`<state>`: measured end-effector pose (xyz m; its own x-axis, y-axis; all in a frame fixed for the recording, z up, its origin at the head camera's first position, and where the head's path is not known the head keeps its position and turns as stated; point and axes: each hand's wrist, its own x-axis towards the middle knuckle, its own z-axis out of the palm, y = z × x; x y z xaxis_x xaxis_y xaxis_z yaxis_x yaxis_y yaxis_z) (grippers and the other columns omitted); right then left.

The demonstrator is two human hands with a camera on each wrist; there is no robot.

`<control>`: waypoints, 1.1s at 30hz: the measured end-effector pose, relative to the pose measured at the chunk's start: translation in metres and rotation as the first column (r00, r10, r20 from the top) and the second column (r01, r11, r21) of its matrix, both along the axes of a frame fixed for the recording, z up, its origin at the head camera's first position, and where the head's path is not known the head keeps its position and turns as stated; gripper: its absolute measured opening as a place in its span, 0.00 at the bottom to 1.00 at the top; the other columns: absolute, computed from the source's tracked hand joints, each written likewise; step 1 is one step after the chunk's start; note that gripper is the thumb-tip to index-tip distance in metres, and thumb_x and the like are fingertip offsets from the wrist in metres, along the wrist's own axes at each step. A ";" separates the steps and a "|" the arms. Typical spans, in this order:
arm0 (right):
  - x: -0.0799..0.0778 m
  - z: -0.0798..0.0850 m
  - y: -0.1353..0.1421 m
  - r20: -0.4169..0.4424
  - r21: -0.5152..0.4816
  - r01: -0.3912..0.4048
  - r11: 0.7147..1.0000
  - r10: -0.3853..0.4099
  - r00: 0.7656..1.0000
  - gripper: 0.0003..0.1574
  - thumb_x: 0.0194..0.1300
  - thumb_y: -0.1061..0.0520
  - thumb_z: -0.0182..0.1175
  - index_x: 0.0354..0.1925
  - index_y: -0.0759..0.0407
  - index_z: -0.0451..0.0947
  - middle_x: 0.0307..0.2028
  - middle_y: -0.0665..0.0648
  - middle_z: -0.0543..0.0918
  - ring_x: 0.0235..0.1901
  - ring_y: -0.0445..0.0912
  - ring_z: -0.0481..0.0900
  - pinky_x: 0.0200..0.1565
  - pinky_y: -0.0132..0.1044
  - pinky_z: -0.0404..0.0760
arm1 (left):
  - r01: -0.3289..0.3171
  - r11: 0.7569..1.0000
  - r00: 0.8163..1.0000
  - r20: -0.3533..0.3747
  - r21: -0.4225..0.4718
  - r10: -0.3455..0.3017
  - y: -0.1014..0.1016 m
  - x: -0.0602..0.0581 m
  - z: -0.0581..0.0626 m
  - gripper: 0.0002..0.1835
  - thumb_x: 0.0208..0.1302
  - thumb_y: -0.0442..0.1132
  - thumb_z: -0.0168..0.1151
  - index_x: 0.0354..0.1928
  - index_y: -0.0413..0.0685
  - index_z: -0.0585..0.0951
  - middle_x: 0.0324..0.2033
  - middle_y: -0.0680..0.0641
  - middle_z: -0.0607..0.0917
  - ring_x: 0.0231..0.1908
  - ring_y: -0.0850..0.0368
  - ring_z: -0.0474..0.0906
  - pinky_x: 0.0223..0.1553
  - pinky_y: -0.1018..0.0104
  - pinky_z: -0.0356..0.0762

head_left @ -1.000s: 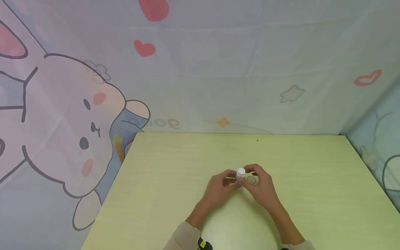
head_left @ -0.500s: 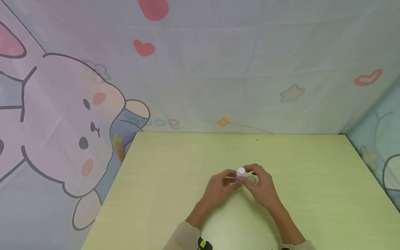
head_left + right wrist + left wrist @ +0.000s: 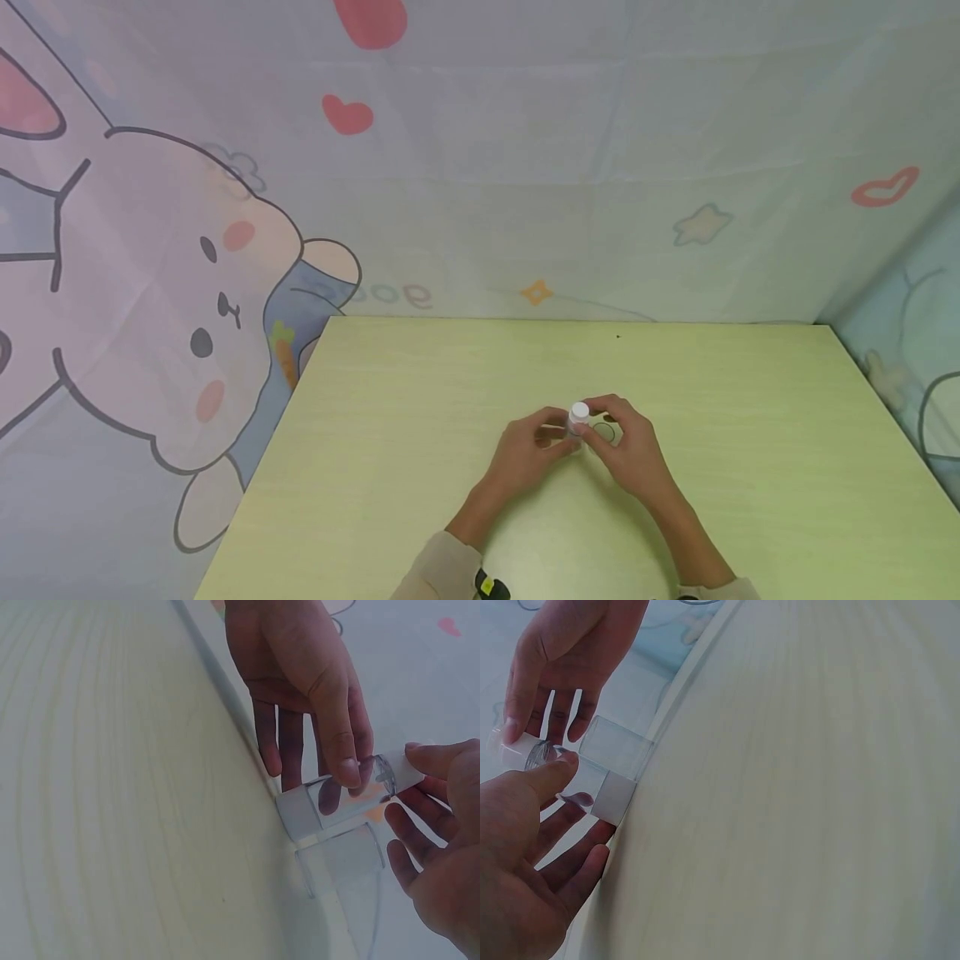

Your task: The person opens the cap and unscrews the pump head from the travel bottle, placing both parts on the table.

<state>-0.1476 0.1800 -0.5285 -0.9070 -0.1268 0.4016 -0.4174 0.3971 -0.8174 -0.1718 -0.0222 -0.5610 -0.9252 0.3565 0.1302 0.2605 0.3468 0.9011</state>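
A small clear bottle [image 3: 349,804] with a white cap [image 3: 579,410] and a white lower part stands on the table between both hands. My left hand [image 3: 521,452] holds its clear body, the thumb on the near side and fingers behind. From the other side, my right hand [image 3: 633,454] pinches the cap between thumb and fingers, as the right wrist view shows. Whether the cap is loose cannot be told. Close beside the bottle, under the right hand, stands a clear cylindrical cup [image 3: 617,748]; only its round rim [image 3: 603,432] shows in the head view.
The pale yellow-green wooden table [image 3: 420,375] extends around the hands, with a tiny dark speck [image 3: 618,337] near its back edge. A fabric backdrop [image 3: 510,150] with hearts, stars and a cartoon rabbit hangs behind and along the sides.
The hands and bottle stay nearly in place. Only a very slight shift of the right hand's fingers at the cap can be made out.
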 end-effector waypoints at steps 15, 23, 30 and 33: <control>-0.001 -0.003 0.002 0.048 -0.054 -0.013 0.998 0.016 0.999 0.19 0.69 0.57 0.73 0.56 0.48 0.82 0.51 0.45 0.85 0.54 0.45 0.79 0.58 0.42 0.76 | -0.002 1.000 1.000 0.005 0.000 0.002 0.000 0.000 0.000 0.19 0.70 0.54 0.73 0.60 0.68 0.84 0.54 0.61 0.88 0.52 0.64 0.87 0.57 0.66 0.82; 0.000 -0.004 -0.001 0.077 -0.076 0.031 0.997 -0.025 0.997 0.18 0.68 0.56 0.75 0.53 0.52 0.80 0.49 0.47 0.85 0.54 0.46 0.79 0.57 0.39 0.75 | -0.005 1.000 1.000 0.008 -0.011 0.005 0.001 0.001 0.001 0.19 0.70 0.56 0.72 0.60 0.68 0.84 0.55 0.61 0.87 0.53 0.63 0.86 0.57 0.66 0.82; 0.001 -0.004 -0.002 0.088 -0.079 0.037 0.996 -0.030 0.996 0.17 0.68 0.56 0.75 0.51 0.52 0.80 0.48 0.48 0.85 0.53 0.46 0.79 0.57 0.40 0.75 | -0.004 1.000 1.000 0.014 0.002 0.004 0.001 0.000 0.000 0.19 0.69 0.54 0.73 0.60 0.68 0.84 0.54 0.61 0.87 0.53 0.64 0.86 0.57 0.67 0.82; 0.001 -0.003 -0.002 0.069 -0.075 0.031 0.997 -0.025 0.997 0.16 0.68 0.56 0.75 0.51 0.52 0.81 0.48 0.48 0.85 0.53 0.47 0.80 0.57 0.40 0.75 | -0.002 1.000 1.000 0.018 0.009 0.002 0.000 0.000 0.000 0.19 0.69 0.54 0.73 0.60 0.67 0.84 0.55 0.61 0.87 0.53 0.62 0.86 0.58 0.67 0.82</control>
